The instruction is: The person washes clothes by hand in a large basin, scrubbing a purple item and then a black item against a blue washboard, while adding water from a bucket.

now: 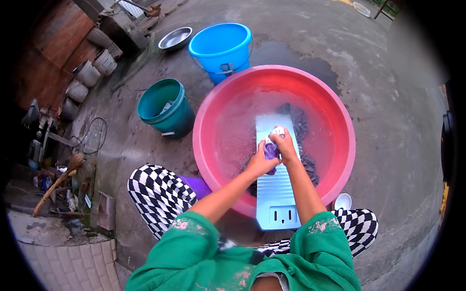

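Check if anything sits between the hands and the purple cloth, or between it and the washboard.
Nothing visible: the left hand and right hand hold the purple cloth directly, over the blue washboard; contact unclear.

A green top (pixel 310 271) with loose, short sleeves (pixel 187 245) was worn, pink flowers (pixel 321 225) decorating it at left and right near the hems; the trousers (pixel 158 199) were checked in black and white.

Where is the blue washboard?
In the head view, the washboard is in the middle of the pink tub, beneath the left hand and right hand, its slotted end jutting out on the near side.
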Demonstrator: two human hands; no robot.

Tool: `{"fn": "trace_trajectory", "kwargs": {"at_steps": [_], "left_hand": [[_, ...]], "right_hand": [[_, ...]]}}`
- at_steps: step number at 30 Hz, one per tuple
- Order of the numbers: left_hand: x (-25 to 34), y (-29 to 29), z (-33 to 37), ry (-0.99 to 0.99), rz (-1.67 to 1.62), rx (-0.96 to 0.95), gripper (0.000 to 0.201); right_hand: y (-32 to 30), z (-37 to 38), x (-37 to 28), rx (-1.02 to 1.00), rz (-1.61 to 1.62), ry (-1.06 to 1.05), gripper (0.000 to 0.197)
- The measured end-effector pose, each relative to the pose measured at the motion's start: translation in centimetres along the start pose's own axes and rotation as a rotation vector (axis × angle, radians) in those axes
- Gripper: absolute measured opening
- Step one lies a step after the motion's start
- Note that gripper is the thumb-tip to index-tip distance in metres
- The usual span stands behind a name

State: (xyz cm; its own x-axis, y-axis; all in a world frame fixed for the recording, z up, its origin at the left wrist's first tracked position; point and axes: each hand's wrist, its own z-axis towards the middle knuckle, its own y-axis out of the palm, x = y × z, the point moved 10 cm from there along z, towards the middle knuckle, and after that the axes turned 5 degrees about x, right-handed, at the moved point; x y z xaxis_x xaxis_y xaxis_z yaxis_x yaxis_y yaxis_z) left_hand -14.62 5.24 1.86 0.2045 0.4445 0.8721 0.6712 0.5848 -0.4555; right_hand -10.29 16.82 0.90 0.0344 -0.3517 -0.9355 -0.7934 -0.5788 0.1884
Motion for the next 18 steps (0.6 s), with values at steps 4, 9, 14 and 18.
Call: {"fn": "trace_trajectory", "kwargs": {"at_steps": [4, 9, 14, 18], "left_hand": [[6.4, 1.3, -1.4, -0.380, -0.934, -0.409, 0.048], [12.9, 4.0, -5.4, -0.620, -1.895, -0.730, 0.045], [11.4, 5.1, -5.2, -0.772, -2.050, -0.510, 0.038], [7.9, 4.1, -3.1, -0.578, -1.499, -0.314, 0.035]], "right_hand": [[0.2, -1.4, -6.9, -0.259, 0.654, 0.048, 0.041], [0.0, -0.8, -4.9, -0.358, 0.953, 0.115, 0.063], [1.2, -3.4, -8.9, -0.530, 1.018, 0.015, 0.069], [0.1, -1.8, -7.1, -0.244, 0.355, -0.057, 0.035]]}}
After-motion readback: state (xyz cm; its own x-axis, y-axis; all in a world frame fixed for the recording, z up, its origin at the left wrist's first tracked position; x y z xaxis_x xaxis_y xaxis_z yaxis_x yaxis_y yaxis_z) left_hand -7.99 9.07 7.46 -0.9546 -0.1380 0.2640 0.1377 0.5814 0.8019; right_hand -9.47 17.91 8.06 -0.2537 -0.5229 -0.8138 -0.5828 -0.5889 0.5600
